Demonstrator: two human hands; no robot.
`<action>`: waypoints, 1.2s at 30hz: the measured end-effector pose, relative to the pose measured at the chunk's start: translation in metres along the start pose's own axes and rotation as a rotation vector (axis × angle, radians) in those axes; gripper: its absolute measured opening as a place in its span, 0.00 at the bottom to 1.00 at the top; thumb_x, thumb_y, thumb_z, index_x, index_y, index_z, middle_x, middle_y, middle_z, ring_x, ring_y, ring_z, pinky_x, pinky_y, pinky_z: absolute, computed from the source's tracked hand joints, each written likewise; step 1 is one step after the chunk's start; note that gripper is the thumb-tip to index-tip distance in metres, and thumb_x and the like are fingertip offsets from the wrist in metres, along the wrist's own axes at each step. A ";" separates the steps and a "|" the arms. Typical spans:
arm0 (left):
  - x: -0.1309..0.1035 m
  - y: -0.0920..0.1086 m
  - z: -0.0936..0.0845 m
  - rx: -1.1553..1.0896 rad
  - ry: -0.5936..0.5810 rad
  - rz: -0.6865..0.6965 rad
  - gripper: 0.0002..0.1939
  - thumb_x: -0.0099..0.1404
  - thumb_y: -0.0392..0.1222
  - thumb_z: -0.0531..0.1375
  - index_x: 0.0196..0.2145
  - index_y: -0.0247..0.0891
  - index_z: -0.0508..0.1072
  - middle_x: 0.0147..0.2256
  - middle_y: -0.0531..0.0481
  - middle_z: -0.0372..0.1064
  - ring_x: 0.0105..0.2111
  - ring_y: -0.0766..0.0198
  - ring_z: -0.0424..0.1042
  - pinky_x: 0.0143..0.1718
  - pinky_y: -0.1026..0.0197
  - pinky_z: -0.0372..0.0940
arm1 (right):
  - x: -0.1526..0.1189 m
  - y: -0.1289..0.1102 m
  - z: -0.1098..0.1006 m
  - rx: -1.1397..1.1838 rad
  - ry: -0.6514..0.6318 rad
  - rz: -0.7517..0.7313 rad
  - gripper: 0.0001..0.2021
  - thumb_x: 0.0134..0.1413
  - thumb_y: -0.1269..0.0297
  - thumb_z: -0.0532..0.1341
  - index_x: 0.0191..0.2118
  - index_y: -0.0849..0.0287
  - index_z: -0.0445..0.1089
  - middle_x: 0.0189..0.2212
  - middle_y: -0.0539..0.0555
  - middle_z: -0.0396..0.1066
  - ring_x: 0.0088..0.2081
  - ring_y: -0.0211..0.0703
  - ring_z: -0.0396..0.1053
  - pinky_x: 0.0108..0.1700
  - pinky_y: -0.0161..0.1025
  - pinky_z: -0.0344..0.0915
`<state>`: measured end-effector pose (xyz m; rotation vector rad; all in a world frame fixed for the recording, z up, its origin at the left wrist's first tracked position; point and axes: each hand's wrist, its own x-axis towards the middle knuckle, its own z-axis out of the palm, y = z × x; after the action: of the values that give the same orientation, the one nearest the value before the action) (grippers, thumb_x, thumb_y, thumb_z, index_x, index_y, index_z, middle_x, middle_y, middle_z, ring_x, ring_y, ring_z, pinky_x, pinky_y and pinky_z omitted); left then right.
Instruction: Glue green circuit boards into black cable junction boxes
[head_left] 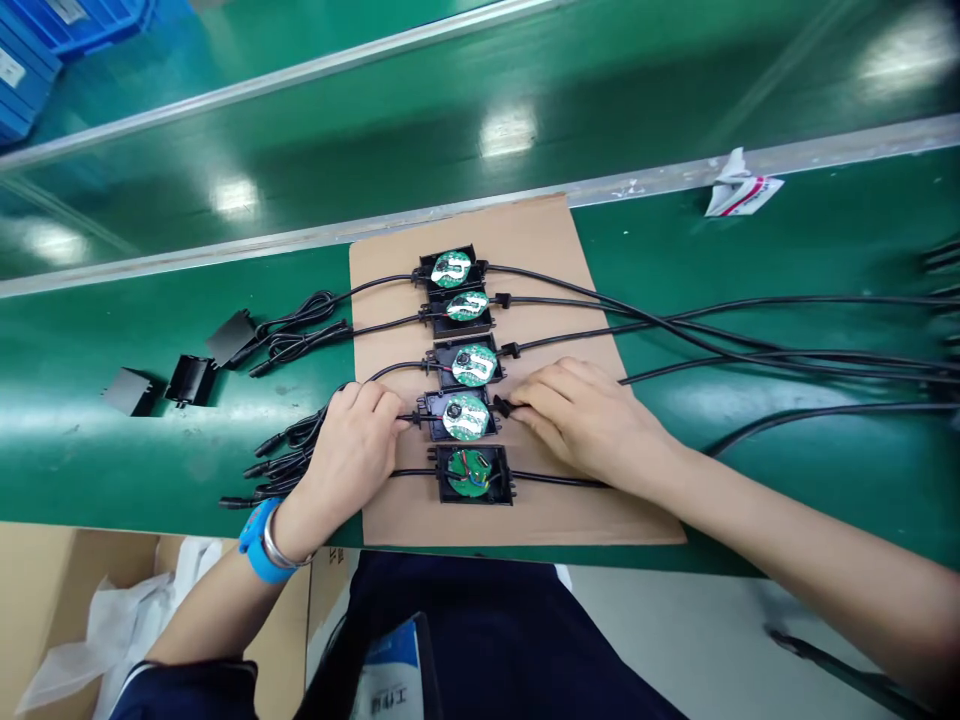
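Note:
Several open black plastic boxes lie in a column on a cardboard sheet point(525, 520), each with a green circuit board inside. My left hand point(360, 430) pinches the thin black cable point(405, 417) at the left side of a box point(431, 404) low in the column. On that box's right, my right hand point(577, 415) has thumb and fingers closed on the end of a thick black cable point(501, 405). The round board point(465, 416) between the hands sits tilted over its box. Below it, a lower box point(474, 475) holds a board with coloured wires showing.
Coiled thin cables point(300, 345) and loose black box halves point(191, 380) lie on the green bench to the left. Thick cables point(750, 303) run off to the right. A crumpled wrapper point(742, 188) lies by the metal rail; blue bins point(82, 25) stand far left.

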<state>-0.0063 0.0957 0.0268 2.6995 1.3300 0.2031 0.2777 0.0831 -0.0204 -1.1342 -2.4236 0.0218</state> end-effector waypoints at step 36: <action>0.007 0.002 -0.014 -0.330 -0.055 -0.033 0.06 0.67 0.33 0.59 0.38 0.37 0.77 0.35 0.50 0.77 0.35 0.61 0.77 0.35 0.61 0.71 | 0.042 -0.028 -0.028 0.066 -0.388 -0.016 0.17 0.60 0.68 0.57 0.51 0.60 0.76 0.28 0.52 0.73 0.28 0.42 0.69 0.26 0.40 0.47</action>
<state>-0.0026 0.1004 0.0415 2.3904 1.2047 0.3128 0.2460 0.0907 0.0274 -1.1690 -2.7427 0.3435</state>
